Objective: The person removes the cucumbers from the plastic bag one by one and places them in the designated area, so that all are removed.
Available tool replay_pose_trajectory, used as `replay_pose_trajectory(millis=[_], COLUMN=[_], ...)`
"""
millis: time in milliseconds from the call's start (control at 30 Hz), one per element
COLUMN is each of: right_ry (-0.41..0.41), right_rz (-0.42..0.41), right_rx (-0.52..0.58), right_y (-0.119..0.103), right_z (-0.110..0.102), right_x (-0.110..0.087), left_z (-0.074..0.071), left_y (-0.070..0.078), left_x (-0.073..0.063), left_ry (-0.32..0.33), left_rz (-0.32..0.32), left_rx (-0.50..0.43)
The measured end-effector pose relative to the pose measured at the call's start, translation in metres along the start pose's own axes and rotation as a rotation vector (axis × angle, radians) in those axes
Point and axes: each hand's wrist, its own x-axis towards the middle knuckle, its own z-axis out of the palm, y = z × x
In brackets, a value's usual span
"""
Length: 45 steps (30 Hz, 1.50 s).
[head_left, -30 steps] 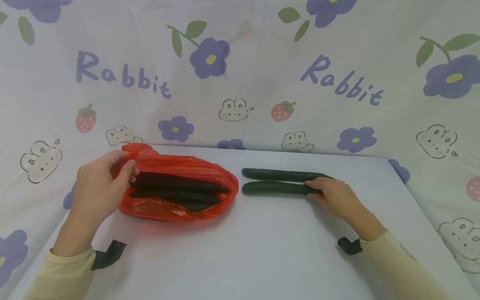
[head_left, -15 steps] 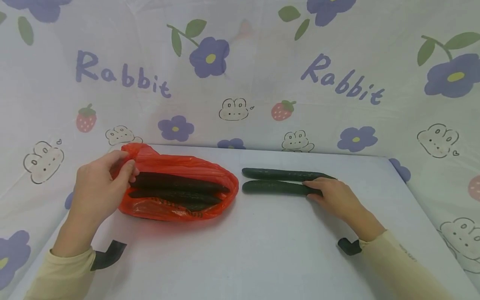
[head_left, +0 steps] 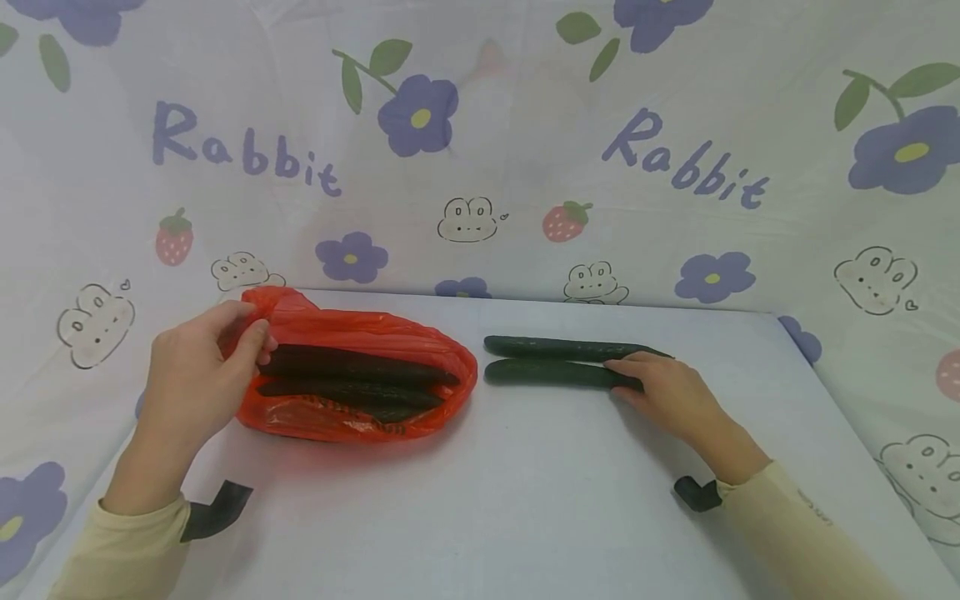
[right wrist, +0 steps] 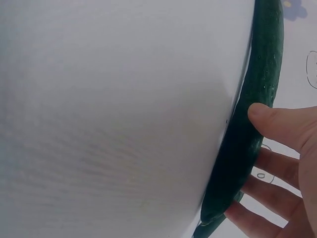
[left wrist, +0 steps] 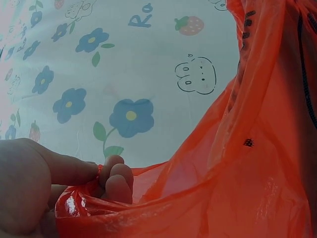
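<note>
My left hand (head_left: 198,375) pinches the gathered rim of a red plastic bag (head_left: 360,325) between thumb and fingers; the left wrist view shows the bag's edge bunched in the fingertips (left wrist: 119,186). Inside the bag's open mouth lie dark green cucumbers (head_left: 352,364), partly covered by the plastic. To the right, two cucumbers lie side by side on the table, pointing left toward the bag. The right hand (head_left: 667,390) holds the right end of the nearer cucumber (head_left: 547,372), thumb on one side and fingers on the other. The farther cucumber (head_left: 562,346) lies just behind it.
A white table (head_left: 480,508) bears everything, with its far edge close behind the bag and cucumbers. Behind it hangs a white curtain (head_left: 517,150) printed with flowers, rabbits and strawberries. Black straps (head_left: 217,510) show at both sleeve cuffs.
Very little differs: the nearer cucumber and the right hand have shifted slightly away from me, toward the farther cucumber. The left hand and the bag stay where they were.
</note>
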Motion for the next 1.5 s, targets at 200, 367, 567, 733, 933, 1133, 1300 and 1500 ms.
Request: replay_pose_trajectory(millis=[200,367,567,733,933,1133,1300,1500], right_ry=[0.016,0.015,0.014,-0.016,-0.026,-0.004,0.072,0.152], right_rz=[0.001,-0.002,0.003,0.044,0.078,0.096,0.058,-0.01], right_rx=[0.005,0.014,0.02,0.025,0.037,0.089,0.149,0.208], right_y=[0.0,0.001,0.0,0.0,-0.003,-0.011,-0.018,-0.031], right_z=[-0.002,-0.001,0.0,0.0,-0.003,-0.01,-0.023,-0.041], right_x=[0.0,-0.001,0.0,0.002,0.003,0.008,0.017,0.029], left_z=[0.0,0.0,0.0,0.0,0.0,0.0,-0.001,-0.003], left_y=[-0.001,-0.002,-0.003,-0.003,-0.002,-0.001,-0.002,0.001], left_x=[-0.001,-0.001,-0.001,-0.001,0.0,0.001,0.0,0.0], left_ry=[0.005,0.007,0.013,0.006,0.009,0.009,0.021,0.034], left_rz=[0.004,0.008,0.012,0.008,0.02,0.019,0.013,0.015], left_rx=[0.002,-0.003,-0.001,-0.01,-0.008,-0.014,-0.018,-0.01])
